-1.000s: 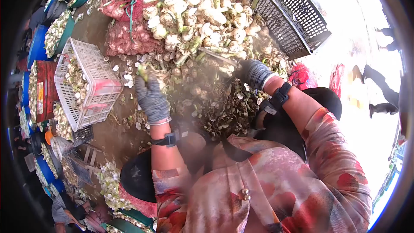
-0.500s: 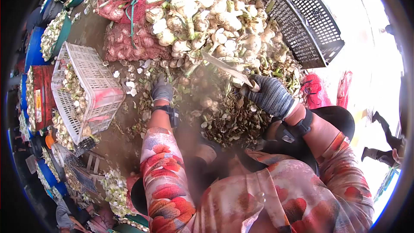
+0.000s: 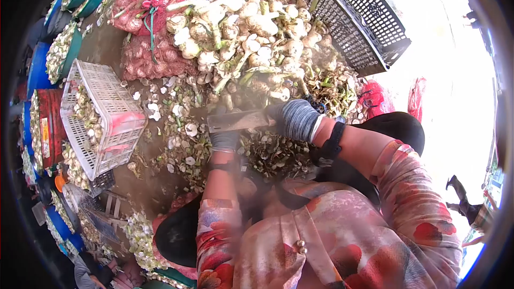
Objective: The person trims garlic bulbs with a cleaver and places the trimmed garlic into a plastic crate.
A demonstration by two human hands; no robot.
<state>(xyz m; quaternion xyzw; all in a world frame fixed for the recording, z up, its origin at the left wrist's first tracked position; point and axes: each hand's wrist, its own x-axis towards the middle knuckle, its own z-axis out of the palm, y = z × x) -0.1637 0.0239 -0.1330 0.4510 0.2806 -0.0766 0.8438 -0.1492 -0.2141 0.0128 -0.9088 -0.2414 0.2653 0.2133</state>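
My right hand [image 3: 300, 120], in a striped grey glove, is closed round the handle end of a wide-bladed knife [image 3: 238, 121]. The blade points left and lies across my left hand [image 3: 225, 138], which wears a grey glove too. Blade and blur hide most of my left fingers, so what they hold cannot be made out. Just beyond both hands rises a heap of garlic bulbs with stalks [image 3: 257, 27]. Cut stalks and roots [image 3: 276, 152] lie on the ground below the knife.
Red mesh sacks of garlic [image 3: 158, 53] stand beyond on the left, a black crate [image 3: 364, 21] at the upper right. A tilted white crate [image 3: 107, 123] holds garlic at the left. Several tubs line the far left. Part of another person [image 3: 466, 206] shows at the right.
My left hand has come back from the ground at the heap's left side toward my body. My right hand has moved left with the knife, whose blade now crosses my left hand.
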